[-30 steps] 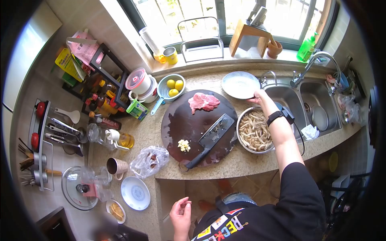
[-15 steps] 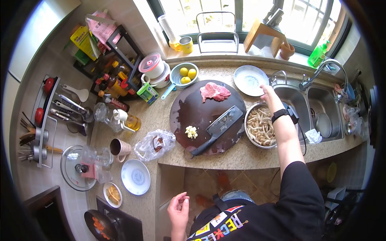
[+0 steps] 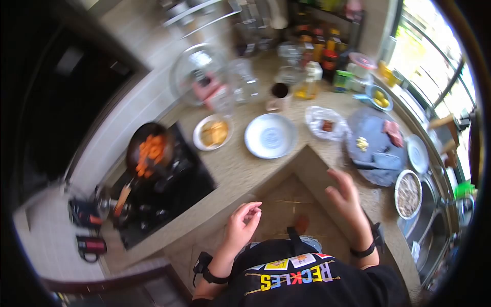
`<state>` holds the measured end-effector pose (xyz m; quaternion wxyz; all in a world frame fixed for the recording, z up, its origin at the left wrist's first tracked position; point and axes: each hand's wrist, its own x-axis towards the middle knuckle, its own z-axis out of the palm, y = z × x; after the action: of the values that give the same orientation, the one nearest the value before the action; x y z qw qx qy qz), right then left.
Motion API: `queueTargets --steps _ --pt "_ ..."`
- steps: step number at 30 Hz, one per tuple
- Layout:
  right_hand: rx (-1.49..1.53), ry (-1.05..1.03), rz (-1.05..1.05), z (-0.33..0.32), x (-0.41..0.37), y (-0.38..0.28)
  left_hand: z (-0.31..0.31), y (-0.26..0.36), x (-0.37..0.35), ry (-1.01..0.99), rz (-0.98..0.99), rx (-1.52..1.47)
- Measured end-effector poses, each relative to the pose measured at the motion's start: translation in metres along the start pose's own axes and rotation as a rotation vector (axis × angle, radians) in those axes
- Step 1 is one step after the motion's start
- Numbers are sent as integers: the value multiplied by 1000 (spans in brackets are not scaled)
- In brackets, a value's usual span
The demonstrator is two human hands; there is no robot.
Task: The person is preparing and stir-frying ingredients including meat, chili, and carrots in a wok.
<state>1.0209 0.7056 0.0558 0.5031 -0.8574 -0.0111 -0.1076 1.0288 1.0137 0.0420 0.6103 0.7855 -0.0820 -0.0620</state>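
Note:
My left hand (image 3: 242, 225) hovers in front of my body, fingers loosely bent and thumb apart, with nothing in it. My right hand (image 3: 346, 195), also empty, is held up near the counter's inner corner with its fingers apart. Closest ahead of them on the counter are a white-blue plate (image 3: 283, 154) and a clear plastic bag (image 3: 313, 116) with dark reddish pieces (image 3: 327, 125). To the right, the round chopping board (image 3: 360, 153) bears raw meat (image 3: 393, 134), chopped garlic (image 3: 362, 144) and a cleaver (image 3: 387, 160). The picture is somewhat blurred.
On the left, a wok (image 3: 134, 137) with orange pieces (image 3: 152, 151) stands on the black stove (image 3: 197, 176). A bowl of yellowish slices (image 3: 214, 133) sits beside it. At the right are a bowl of mushrooms (image 3: 408, 194), another plate (image 3: 418, 153) and the sink (image 3: 429, 240). Bottles line the back.
The view has swung left towards the stove. My right hand has drawn back from beside the plate near the sink to in front of my body, empty. My left hand stays low.

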Motion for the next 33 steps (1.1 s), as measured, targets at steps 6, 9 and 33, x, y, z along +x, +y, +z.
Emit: queueTargets --steps 6,9,33 --pt "24 -485 -212 212 -5 -119 -172 -53 -81 369 -22 30" --pt "13 -562 -354 277 16 -174 -252 -67 -108 586 -20 8" --pt "-1010 -413 -808 325 234 -329 -429 -90 -50 968 -180 1001"
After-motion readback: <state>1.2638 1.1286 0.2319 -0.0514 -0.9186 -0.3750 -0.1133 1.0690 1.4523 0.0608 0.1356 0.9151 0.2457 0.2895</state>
